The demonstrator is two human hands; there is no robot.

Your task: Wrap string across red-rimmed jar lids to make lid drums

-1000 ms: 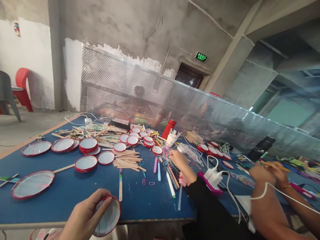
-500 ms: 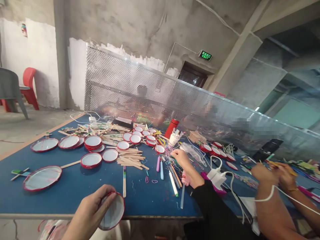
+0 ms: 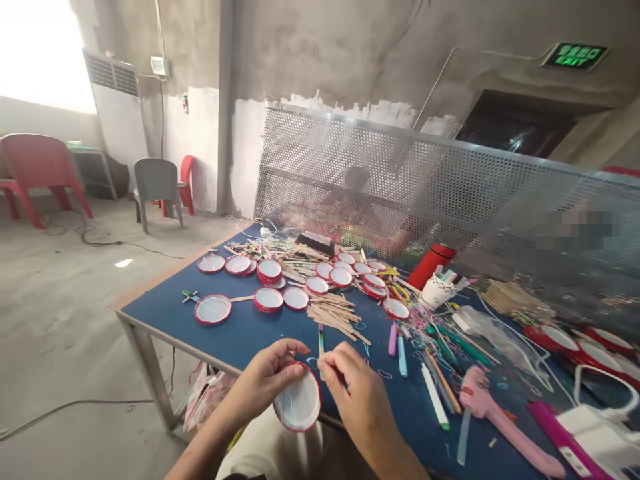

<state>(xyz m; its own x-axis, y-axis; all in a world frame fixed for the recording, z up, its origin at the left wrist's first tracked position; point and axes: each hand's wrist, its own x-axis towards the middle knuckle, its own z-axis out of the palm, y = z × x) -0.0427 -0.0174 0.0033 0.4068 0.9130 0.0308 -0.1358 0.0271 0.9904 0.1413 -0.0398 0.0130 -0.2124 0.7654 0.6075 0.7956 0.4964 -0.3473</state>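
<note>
My left hand (image 3: 273, 377) grips a round white disc with a red rim (image 3: 299, 403) by its upper left edge, above my lap at the table's front. To its right, my right hand (image 3: 350, 383) is closed in a pinch beside the disc's upper right edge. A small light-blue loop, like a rubber band (image 3: 311, 362), shows at its fingertips. Just beyond the hands, a wooden stick with coloured bands (image 3: 321, 339) lies on the blue table (image 3: 190, 343). Small coloured loops are scattered to its right.
More red-rimmed discs (image 3: 296, 299) and wooden sticks (image 3: 333, 313) cover the table's middle. Markers (image 3: 435, 390), a pink tool (image 3: 505, 420), a white cup of pens (image 3: 440, 287) and a red flask (image 3: 433, 263) are on the right. A perforated metal screen (image 3: 320, 147) stands behind.
The view has swung left. My right hand has come back from the pile of coloured loops to the disc, with a light-blue loop at its fingertips. My left hand still holds the disc.
</note>
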